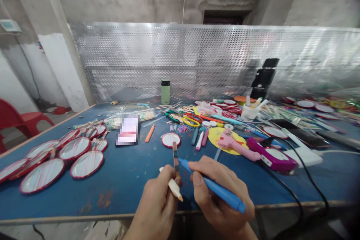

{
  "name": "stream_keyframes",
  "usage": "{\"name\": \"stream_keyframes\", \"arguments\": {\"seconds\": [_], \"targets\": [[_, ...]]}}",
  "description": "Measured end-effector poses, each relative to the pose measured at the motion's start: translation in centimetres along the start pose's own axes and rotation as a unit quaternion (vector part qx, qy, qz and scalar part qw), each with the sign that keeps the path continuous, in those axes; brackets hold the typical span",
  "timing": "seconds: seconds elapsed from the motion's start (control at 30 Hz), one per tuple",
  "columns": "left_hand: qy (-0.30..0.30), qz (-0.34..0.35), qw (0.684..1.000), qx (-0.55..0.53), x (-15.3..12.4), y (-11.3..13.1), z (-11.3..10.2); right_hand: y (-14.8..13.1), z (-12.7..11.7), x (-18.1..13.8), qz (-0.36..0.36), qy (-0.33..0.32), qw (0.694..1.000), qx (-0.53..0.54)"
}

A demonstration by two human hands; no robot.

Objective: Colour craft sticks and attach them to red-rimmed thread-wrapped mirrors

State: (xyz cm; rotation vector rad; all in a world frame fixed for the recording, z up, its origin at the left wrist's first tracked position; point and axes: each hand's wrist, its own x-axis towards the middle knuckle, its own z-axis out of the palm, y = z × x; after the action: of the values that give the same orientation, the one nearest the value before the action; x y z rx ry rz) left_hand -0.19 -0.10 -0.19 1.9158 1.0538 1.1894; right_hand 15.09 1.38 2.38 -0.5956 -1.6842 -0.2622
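My left hand is closed around a flat wooden stick with dark bands across it. A small round white disc with a red rim sits at the stick's far end. The same hand also holds a white marker, its orange-yellow tip uncapped and pointing down to the right. In my right hand is a blue marker, gripped like a pen. Its tip is close beside the stick; whether it touches I cannot tell.
Several red-rimmed discs lie at the left near a phone. An orange marker, scissors, a pink glue gun, a purple power strip with cables and a green bottle occupy the table.
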Motion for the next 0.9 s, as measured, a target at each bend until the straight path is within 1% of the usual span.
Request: {"name": "stream_keyframes", "arguments": {"seconds": [0.2,0.47,0.67,0.9], "targets": [[0.002,-0.001,1.000,-0.007,0.05,-0.11,-0.01,0.02,-0.16,-0.19,0.008,0.017,1.000,-0.022],[0.006,-0.005,1.000,-0.008,-0.06,-0.18,0.01,-0.12,-0.10,-0.07,0.002,-0.004,1.000,-0.002],[0.003,-0.001,1.000,-0.015,-0.14,-0.24,0.09,-0.04,-0.12,-0.24,0.005,0.021,1.000,-0.019],[0.003,-0.004,1.000,-0.008,0.04,-0.16,0.01,-0.12,-0.07,-0.08,-0.008,0.005,1.000,0.002]]}}
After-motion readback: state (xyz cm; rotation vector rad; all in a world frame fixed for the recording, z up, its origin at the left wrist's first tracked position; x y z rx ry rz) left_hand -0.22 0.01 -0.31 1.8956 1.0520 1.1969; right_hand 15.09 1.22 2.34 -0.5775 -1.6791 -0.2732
